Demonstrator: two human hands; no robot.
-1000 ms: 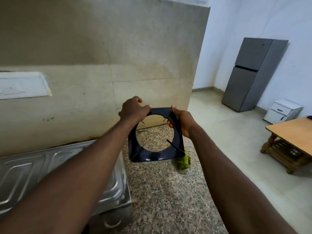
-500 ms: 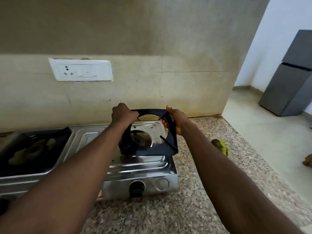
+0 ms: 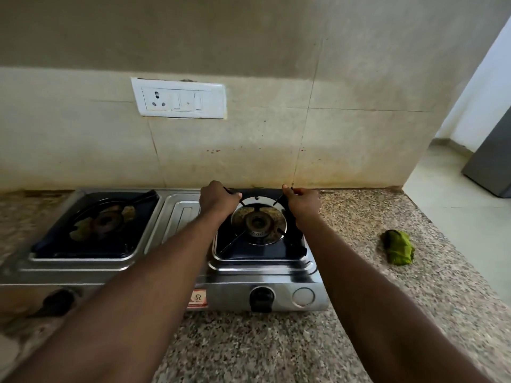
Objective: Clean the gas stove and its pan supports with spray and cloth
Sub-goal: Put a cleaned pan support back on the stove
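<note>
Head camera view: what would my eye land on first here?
The left hand and right hand grip the far corners of a dark pan support over the right burner of the steel stove, centre frame. A crumpled green cloth lies alone on the speckled counter to the right, and a white socket plate sits on the wall above.

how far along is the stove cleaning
Looks done: the right pan support sits in place over its burner and looks clean. In hand: the left hand and right hand grip its back corners. Still to do: the left pan support area shows blurred brownish smears, so it probably needs wiping. The green cloth lies apart on the counter; no spray is in view.
</note>
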